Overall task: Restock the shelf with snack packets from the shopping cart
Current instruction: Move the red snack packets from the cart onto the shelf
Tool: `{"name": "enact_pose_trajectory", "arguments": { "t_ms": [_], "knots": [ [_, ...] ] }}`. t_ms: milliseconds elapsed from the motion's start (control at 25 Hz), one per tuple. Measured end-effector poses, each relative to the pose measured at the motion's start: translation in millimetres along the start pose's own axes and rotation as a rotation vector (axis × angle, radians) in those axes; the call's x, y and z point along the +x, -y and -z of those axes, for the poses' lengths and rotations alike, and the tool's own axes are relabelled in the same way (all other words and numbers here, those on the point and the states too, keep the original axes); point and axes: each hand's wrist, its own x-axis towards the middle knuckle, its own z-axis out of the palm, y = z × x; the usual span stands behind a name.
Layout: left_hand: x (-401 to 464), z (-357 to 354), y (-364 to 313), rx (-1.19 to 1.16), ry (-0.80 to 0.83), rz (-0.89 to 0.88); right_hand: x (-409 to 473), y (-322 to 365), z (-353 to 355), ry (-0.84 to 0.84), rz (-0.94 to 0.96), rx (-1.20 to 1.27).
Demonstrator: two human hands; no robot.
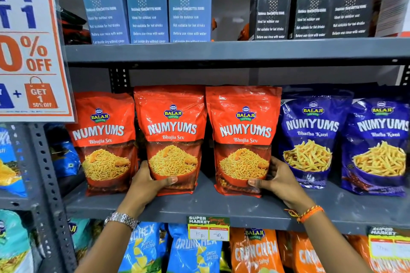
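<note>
Both hands grip red packets on the shelf (221, 208): left hand (147, 180) clamped on middle packet (172, 137), right hand (278, 180) on right packet (244, 139). Seat bases flat, fronts aligned with shelf edge.

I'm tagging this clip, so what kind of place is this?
Most likely a supermarket aisle: price label reading "Super Market" on the grey shelf, a discount sign, and rows of snack packets.

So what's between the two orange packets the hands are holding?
Nothing: the head view shows only a dark gap between the middle orange packet and the right orange packet.
</note>
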Motion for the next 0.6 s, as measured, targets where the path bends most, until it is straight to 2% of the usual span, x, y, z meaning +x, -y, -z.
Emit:
{"name": "enact_pose_trajectory", "arguments": {
  "t_ms": [280, 440, 520, 600],
  "knots": [
    [1, -2, 7, 0.036, -0.031, 0.019, -3, 5, 1, 0.019, -0.009, 0.020],
    [-8, -9, 6, 0.041, -0.085, -0.035, -8, 13, -1, 0.016, -0.018, -0.016],
    [-19, -12, 8, 0.093, -0.157, -0.090, -14, 20, 2, 0.035, -0.029, -0.058],
    [-37, -23, 13, 0.259, -0.289, -0.211, -32, 18, 18, -0.003, -0.017, -0.061]
  ]
}}
